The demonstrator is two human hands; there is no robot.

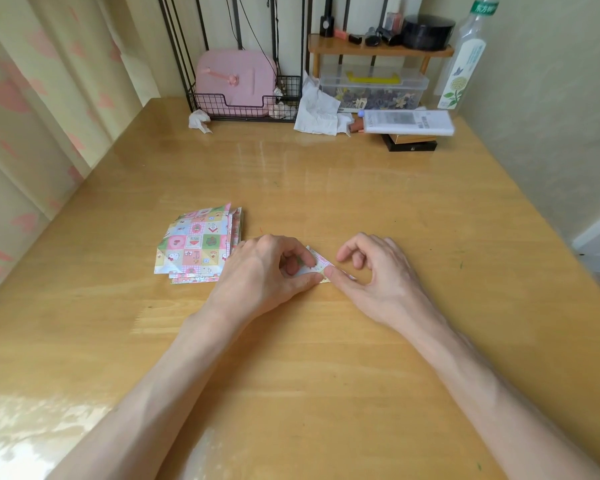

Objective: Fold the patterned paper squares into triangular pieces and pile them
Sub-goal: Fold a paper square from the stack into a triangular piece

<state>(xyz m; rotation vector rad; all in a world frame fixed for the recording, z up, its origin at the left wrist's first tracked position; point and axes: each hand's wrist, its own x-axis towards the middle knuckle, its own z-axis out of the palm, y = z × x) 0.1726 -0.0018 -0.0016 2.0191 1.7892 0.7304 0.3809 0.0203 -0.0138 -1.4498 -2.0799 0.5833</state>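
Head view: on the wooden table (326,188), near its middle, a small folded paper (321,263) lies flat between both hands. The left hand (264,271) pinches its left end, with the fingers curled down on top and the thumb against the near edge. The right hand (381,271), at three o'clock of the paper, presses its thumb tip on the near corner; its other fingers are loosely curled, apart and lifted off. A pile of patterned paper (196,244) lies at nine o'clock of the left hand, just beside it. At twelve o'clock, along the far edge, stand a wire basket (222,109) holding a pink case (234,76), a plastic box (371,88) and a bottle (463,64).
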